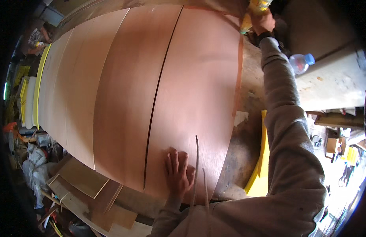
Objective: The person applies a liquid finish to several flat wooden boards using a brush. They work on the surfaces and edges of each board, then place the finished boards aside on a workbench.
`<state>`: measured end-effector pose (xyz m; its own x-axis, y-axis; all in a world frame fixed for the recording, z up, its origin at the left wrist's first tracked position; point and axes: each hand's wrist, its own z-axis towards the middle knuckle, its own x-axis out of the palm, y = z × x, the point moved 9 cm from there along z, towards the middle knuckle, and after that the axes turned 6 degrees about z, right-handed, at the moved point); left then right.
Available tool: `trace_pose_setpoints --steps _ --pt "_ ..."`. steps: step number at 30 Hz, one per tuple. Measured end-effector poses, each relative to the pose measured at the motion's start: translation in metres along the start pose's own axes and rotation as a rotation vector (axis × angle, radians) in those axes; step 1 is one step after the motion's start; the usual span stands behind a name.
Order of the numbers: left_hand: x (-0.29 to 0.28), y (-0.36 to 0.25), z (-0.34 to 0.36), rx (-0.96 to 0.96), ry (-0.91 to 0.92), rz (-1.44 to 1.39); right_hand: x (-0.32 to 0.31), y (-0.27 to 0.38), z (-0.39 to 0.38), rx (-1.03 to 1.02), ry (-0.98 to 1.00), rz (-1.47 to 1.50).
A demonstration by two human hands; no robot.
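My left hand [178, 170] lies with spread fingers on a pale pinkish plywood sheet [199, 91] near its lower end. My right hand [262, 21], arm stretched forward, is closed on a yellow bottle [257, 10] whose tip is at the sheet's far right corner, where a reddish strip [237, 85] runs along the edge. More wooden sheets [117, 83] lie side by side to the left, with a dark line between two. A clear plastic bottle [297, 63] with a blue cap is beside my right forearm. Two grey cords hang over the sheet near my left hand.
Another person [36, 37] works at the upper left beside yellow-edged panels [42, 83]. Plastic bags [34, 173] and board offcuts [78, 177] are at lower left. A yellow strip [256, 166] lies beside the sheet; a pale surface [329, 83] and brightly lit clutter are at right.
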<state>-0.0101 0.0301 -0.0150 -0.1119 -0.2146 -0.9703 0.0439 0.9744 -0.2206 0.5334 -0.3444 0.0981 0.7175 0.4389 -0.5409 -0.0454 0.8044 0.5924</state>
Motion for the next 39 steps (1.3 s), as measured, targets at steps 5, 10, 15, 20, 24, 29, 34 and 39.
trace_pose_setpoints --steps 5,10,15,20,24,29,34,39 --pt "-0.007 0.0 -0.005 0.004 -0.082 -0.003 -0.041 0.039 -0.073 0.077 0.076 0.08" --pt "-0.015 -0.004 -0.008 0.029 -0.139 0.048 -0.104 0.055 -0.136 0.078 0.063 0.129" --pt "-0.009 -0.005 -0.013 0.073 -0.237 0.036 -0.172 0.079 -0.213 0.087 0.114 0.134" --pt "-0.001 -0.004 -0.022 0.164 -0.306 -0.034 -0.249 0.112 -0.308 -0.004 0.152 0.222" --pt "-0.004 0.005 -0.032 0.163 -0.348 0.015 -0.314 0.155 -0.403 -0.091 0.147 0.235" --pt "-0.01 0.0 -0.038 0.178 -0.423 -0.007 -0.352 0.163 -0.442 -0.023 0.185 0.278" --pt "-0.013 0.004 -0.038 0.16 -0.4 0.013 -0.311 0.151 -0.396 -0.092 0.083 0.174" --pt "-0.015 -0.001 -0.037 0.152 -0.352 -0.02 -0.252 0.141 -0.327 -0.078 0.098 0.204"
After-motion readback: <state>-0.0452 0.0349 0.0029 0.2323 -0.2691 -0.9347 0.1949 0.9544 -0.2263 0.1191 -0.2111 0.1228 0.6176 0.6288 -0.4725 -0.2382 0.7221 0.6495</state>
